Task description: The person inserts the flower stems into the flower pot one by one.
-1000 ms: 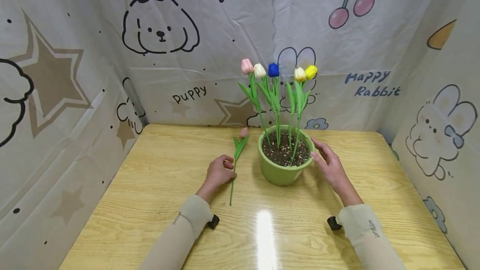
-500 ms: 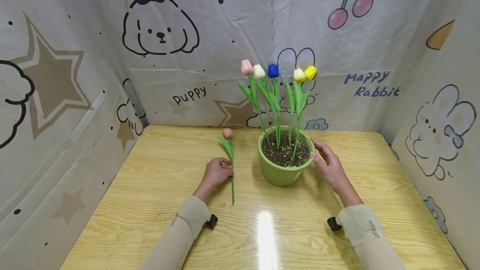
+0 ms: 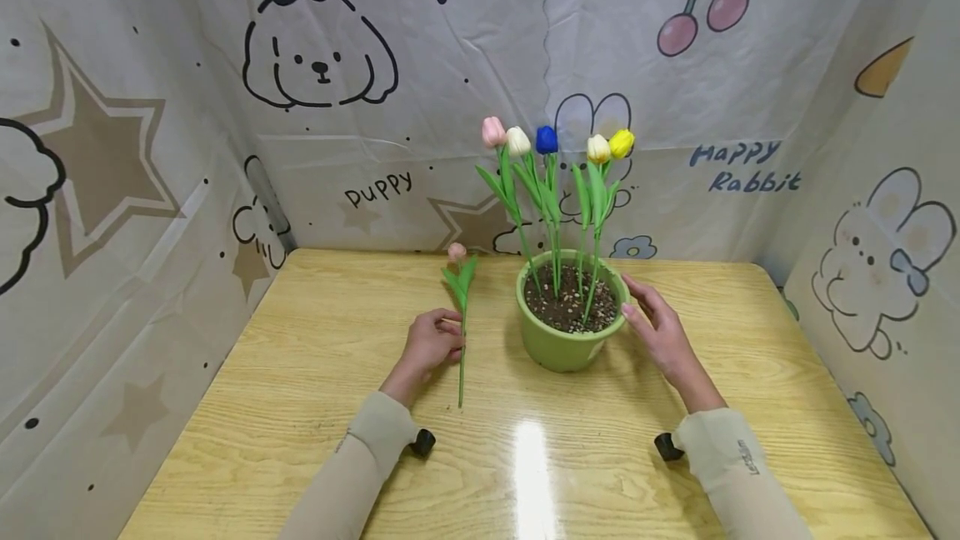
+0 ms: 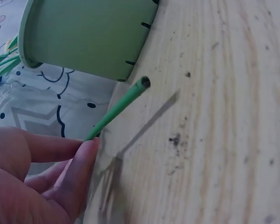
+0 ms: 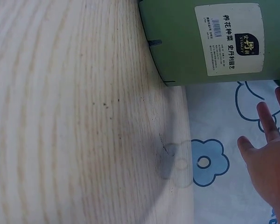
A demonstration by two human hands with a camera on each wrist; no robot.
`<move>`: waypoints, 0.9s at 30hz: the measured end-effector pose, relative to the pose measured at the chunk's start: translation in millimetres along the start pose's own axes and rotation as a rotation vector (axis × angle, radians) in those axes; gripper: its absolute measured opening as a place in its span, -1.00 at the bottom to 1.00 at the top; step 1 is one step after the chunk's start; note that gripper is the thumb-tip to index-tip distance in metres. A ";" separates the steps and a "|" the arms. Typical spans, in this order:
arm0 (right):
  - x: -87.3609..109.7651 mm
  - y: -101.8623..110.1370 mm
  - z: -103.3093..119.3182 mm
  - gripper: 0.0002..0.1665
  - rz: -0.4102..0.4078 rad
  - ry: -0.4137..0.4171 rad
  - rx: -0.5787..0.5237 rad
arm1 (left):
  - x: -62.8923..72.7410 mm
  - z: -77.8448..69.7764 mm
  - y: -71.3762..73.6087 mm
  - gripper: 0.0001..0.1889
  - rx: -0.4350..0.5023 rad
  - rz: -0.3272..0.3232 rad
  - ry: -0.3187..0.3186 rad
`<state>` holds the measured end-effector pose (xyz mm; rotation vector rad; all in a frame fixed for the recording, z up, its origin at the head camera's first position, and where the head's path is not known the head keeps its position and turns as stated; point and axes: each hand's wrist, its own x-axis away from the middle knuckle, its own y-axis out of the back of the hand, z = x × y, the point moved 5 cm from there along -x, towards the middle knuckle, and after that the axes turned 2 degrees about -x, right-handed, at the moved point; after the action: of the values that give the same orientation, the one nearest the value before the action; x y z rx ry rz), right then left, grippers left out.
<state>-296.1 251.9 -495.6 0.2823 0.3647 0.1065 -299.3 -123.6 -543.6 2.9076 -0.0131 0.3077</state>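
Observation:
A pink artificial tulip (image 3: pixel 462 273) is pinched by its green stem between the thumb and fingers of my left hand (image 3: pixel 432 340). In the left wrist view, the cut end of the stem (image 4: pixel 117 111) sticks out past the fingertips, raised over the tabletop with its shadow below. Right of it stands a green flowerpot (image 3: pixel 561 350) of dark soil, planted with several tulips in pink, white, blue, yellow and cream. My right hand (image 3: pixel 662 336) rests its relaxed fingers at the pot's right rim. A white label (image 5: pixel 231 39) shows on the pot in the right wrist view.
The pot stands on a light wooden table (image 3: pixel 330 298) with dark soil crumbs (image 4: pixel 176 140) here and there. A printed cloth (image 3: pixel 450 48) hangs behind the table and along both sides.
The loose tulip's head has swung from right to left, and its leaves have turned about the stem. My left hand has shifted slightly left; the right hand stays at the pot.

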 end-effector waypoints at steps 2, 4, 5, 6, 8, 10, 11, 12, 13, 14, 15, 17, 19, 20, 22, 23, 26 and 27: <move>0.1 0.2 0.4 -0.40 0.002 0.001 0.004 | 1.6 -4.2 1.4 -0.59 0.018 0.000 -0.022; 0.3 0.4 0.9 -0.40 0.003 0.002 0.009 | 3.7 -9.4 2.9 -0.59 0.032 0.001 -0.041; 0.3 0.4 1.3 -0.40 0.005 0.002 0.011 | 4.8 -12.0 3.8 -0.58 0.038 0.001 -0.049; 0.5 0.5 1.5 -0.40 0.005 0.001 0.013 | 5.3 -14.3 4.5 -0.59 0.044 -0.001 -0.057; 0.8 0.7 1.4 -0.40 0.004 -0.004 0.017 | 6.2 -18.6 6.4 -0.57 0.053 -0.006 -0.072; 1.1 0.9 1.0 -0.40 0.003 -0.009 0.019 | 6.8 -22.2 8.1 -0.56 0.060 -0.012 -0.084; 1.0 0.8 0.9 -0.40 0.003 -0.010 0.019 | 7.1 -23.7 9.0 -0.55 0.066 -0.014 -0.089; 1.1 0.7 0.8 -0.40 0.003 -0.013 0.018 | 7.6 -25.4 9.8 -0.55 0.069 -0.018 -0.097; 1.1 0.6 0.9 -0.39 0.004 -0.015 0.017 | 8.2 -27.2 10.6 -0.54 0.071 -0.020 -0.104; 1.1 0.6 0.9 -0.39 0.004 -0.016 0.015 | 8.9 -28.9 11.4 -0.54 0.075 -0.024 -0.112; 1.1 0.6 0.9 -0.39 0.005 -0.018 0.012 | 9.8 -30.8 12.2 -0.54 0.080 -0.027 -0.120; 0.9 0.5 0.9 -0.39 0.006 -0.020 0.008 | 11.6 -35.1 13.4 -0.54 0.092 -0.035 -0.136; 0.9 0.6 0.9 -0.39 0.005 -0.023 0.009 | 13.0 -39.3 14.7 -0.55 0.110 -0.042 -0.151; 0.8 0.6 1.0 -0.39 0.006 -0.022 0.010 | 13.7 -41.5 15.3 -0.55 0.123 -0.044 -0.159; 0.7 0.6 1.3 -0.39 0.006 -0.019 0.015 | 15.0 -45.7 16.3 -0.54 0.140 -0.042 -0.179; 0.8 0.7 1.3 -0.40 0.006 -0.020 0.017 | 15.5 -47.4 16.9 -0.55 0.146 -0.041 -0.191; 0.8 0.6 1.5 -0.40 0.007 -0.015 0.019 | 17.6 -52.6 18.1 -0.56 0.148 -0.028 -0.227; 0.9 0.7 1.5 -0.40 0.007 -0.016 0.018 | 18.0 -53.7 18.4 -0.56 0.148 -0.024 -0.235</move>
<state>-294.8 252.3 -494.3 0.3023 0.3488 0.1076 -293.3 -129.7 -484.6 3.0701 0.0078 -0.0408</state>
